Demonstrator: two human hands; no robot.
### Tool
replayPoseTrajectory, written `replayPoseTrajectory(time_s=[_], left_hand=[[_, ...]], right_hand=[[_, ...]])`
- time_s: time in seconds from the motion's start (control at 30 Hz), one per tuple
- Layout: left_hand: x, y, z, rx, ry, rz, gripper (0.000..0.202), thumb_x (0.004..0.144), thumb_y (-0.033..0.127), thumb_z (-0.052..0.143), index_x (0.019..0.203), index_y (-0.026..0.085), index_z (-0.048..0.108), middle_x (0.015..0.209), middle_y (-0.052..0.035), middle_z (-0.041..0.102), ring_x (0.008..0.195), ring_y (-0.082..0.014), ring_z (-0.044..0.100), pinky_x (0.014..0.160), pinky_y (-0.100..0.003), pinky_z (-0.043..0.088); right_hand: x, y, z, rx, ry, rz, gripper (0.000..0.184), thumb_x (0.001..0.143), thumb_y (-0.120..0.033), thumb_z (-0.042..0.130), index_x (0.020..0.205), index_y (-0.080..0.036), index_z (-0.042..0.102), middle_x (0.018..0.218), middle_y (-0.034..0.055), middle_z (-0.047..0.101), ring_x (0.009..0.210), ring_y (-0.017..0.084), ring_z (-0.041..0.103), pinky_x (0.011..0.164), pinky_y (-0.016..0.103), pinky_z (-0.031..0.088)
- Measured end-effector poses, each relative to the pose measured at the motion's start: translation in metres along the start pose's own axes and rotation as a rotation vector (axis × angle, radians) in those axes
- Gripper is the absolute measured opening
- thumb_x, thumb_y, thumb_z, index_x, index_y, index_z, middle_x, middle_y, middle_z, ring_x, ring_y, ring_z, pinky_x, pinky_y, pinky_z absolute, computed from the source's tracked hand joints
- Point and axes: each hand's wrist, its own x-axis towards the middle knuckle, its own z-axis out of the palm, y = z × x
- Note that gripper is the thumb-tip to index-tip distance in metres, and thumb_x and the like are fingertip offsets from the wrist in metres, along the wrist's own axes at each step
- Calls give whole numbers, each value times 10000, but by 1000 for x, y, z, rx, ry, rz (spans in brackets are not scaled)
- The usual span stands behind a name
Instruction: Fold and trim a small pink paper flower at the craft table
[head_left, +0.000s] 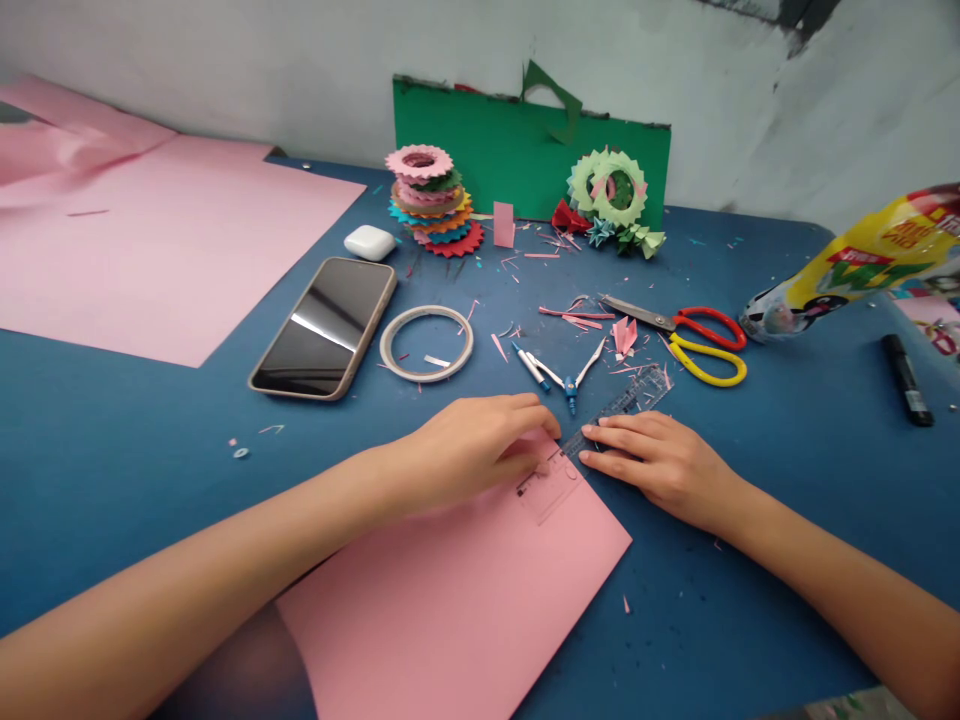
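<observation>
A sheet of pink paper (pixel 465 610) lies at a slant before me. Across its upper corner rests a clear ruler (pixel 637 395), its far end beyond the sheet on the blue table. My left hand (pixel 472 450) is curled at the paper's top edge, thumb and fingers closed on it beside the ruler. On the other side, my right hand (pixel 667 465) has its fingers stretched out, fingertips touching the ruler. A blue-and-white compass (pixel 570 390) lies with its legs apart just beyond the hands. Scissors (pixel 705 345) with red and yellow handles lie behind the right hand.
On the left are a phone (pixel 326 330), a white earbud case (pixel 370 243), a tape roll (pixel 384 345) and a large pink sheet (pixel 150 260). Stacked paper rings (pixel 431 205) and a green board (pixel 517 150) stand behind. A yellow bottle (pixel 862 260) and black marker (pixel 906 380) are right.
</observation>
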Motion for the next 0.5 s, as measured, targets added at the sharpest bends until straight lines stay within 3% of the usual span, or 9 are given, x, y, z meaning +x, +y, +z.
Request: replayPoseTrajectory(time_s=[0.2, 0.33, 0.5], left_hand=[[0, 2, -1, -1, -3, -14, 195, 846, 209, 506, 1029, 256, 552, 985, 24, 608, 837, -146, 597, 650, -216, 391], [-1, 3, 0, 3, 12, 1, 170, 845, 215, 511, 1005, 240, 562, 981, 6, 619, 846, -158, 603, 664, -220, 402], [1, 2, 1, 5, 39, 7, 170, 839, 205, 516, 996, 235, 574, 980, 2, 634, 846, -164, 613, 668, -229, 417]], right_hand=[[1, -3, 0, -24, 0, -6, 332, 915, -117, 414, 1180, -216, 588, 1269, 26, 584, 1154, 183, 525, 917, 356, 461], [5, -16, 1, -58, 19, -11, 324, 893, -149, 455, 1187, -181, 586, 1271, 60, 580, 1169, 212, 516, 929, 371, 462], [11, -33, -4, -44, -25, -5, 388, 869, -232, 500, 1255, -226, 537, 1267, 61, 579, 1147, 252, 530, 901, 420, 472]])
